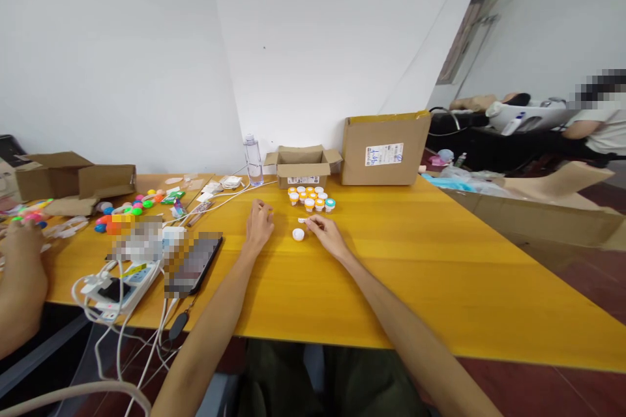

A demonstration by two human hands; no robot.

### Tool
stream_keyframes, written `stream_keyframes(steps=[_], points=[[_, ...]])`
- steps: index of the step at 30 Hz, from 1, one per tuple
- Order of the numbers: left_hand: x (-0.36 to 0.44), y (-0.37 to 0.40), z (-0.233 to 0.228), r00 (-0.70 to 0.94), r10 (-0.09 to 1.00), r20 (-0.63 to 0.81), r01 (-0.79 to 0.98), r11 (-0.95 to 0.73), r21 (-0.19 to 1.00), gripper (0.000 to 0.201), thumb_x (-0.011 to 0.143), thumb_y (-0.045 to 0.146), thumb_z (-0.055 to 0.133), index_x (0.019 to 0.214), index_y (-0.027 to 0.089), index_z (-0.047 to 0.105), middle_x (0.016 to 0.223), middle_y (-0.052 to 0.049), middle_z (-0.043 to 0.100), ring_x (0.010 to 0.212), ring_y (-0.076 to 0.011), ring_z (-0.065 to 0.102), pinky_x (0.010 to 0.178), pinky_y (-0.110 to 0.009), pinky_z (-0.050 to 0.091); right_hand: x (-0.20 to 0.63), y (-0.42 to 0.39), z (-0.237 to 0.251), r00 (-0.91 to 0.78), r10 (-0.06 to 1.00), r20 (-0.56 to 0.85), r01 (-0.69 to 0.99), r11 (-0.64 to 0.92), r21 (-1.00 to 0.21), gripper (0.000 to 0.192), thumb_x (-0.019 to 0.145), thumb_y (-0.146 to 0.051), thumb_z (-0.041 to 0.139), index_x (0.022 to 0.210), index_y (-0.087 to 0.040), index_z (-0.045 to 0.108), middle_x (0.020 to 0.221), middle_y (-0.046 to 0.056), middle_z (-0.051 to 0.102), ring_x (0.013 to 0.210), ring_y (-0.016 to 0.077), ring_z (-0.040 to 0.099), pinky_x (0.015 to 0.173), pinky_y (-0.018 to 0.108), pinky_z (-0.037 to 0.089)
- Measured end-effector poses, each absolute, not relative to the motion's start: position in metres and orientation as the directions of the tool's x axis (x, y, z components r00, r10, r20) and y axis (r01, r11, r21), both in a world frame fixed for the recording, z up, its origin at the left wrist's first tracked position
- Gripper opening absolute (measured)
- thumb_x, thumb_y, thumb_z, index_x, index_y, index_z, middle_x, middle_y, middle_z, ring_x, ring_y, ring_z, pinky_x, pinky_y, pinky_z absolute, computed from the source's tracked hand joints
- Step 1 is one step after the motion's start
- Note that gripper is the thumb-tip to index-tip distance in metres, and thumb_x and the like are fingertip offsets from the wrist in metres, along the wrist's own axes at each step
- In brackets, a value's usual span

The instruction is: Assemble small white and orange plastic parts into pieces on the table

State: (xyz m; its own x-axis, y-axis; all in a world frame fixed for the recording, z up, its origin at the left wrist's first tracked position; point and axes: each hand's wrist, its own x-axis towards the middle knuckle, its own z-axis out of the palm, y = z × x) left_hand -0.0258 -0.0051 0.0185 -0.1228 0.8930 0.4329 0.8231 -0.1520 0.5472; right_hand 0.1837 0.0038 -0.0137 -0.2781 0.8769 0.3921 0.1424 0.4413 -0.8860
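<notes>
the right hand pinches a white piece, maybe a strip; a light grip is best near the cup. the left hand, half curled, holds nothing visible.

Reference: small carton. The open top permits entry from above; side flaps project left and right. The wall blocks passage behind it. A large carton obstructs the right side; a clear bottle stands just beside the left flap. Lidded jars block a low approach from directly in front. Farther in front of the small carton, an open white container occupies the lane between the hands. Front-left: phone, power strip and white cables obstruct low travel. Front-right: bare desk provides wide clearance.
</notes>
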Motion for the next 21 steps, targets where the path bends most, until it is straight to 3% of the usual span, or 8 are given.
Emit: stream_keyframes(steps=[5, 9, 21], points=[[-0.003, -0.003, 0.017, 0.027, 0.918, 0.396, 0.543, -0.346, 0.765, 0.018, 0.087, 0.031, 0.057, 0.083, 0.021, 0.071, 0.085, -0.005, 0.067, 0.082, -0.0216, 0.06, 0.082, -0.033, 0.046, 0.184, 0.004, -0.014, -0.225, 0.889, 0.398, 0.142, 0.434, -0.889, 0.031, 0.082, -0.05, 0.057, 0.078, -0.021, 0.067, 0.073, 0.002, 0.067, 0.072, 0.0197, 0.06, 0.066, 0.031, 0.048], [0.008, -0.002, 0.009, 0.145, 0.94, 0.31, 0.311, -0.34, 0.888, 0.024, 0.08, 0.042, 0.067, 0.085, 0.019, 0.073, 0.083, -0.004, 0.073, 0.081, -0.021, 0.063, 0.079, -0.031, 0.048, 0.183, 0.004, -0.013, -0.226, 0.883, 0.412, 0.143, 0.448, -0.882, 0.028, 0.082, -0.047, 0.059, 0.08, -0.022, 0.071, 0.083, 0.004, 0.073, 0.08, 0.0213, 0.064, 0.072, 0.033, 0.05], [0.005, 0.002, 0.005, 0.158, 0.933, 0.323, 0.158, -0.346, 0.925, 0.025, 0.072, 0.037, 0.077, 0.086, 0.017, 0.071, 0.084, -0.004, 0.074, 0.08, -0.0173, 0.067, 0.077, -0.029, 0.052, 0.182, 0.006, -0.016, -0.26, 0.876, 0.406, 0.145, 0.451, -0.881, 0.03, 0.085, -0.046, 0.057, 0.091, -0.022, 0.074, 0.089, 0.005, 0.076, 0.081, 0.0212, 0.065, 0.072, 0.031, 0.05]])
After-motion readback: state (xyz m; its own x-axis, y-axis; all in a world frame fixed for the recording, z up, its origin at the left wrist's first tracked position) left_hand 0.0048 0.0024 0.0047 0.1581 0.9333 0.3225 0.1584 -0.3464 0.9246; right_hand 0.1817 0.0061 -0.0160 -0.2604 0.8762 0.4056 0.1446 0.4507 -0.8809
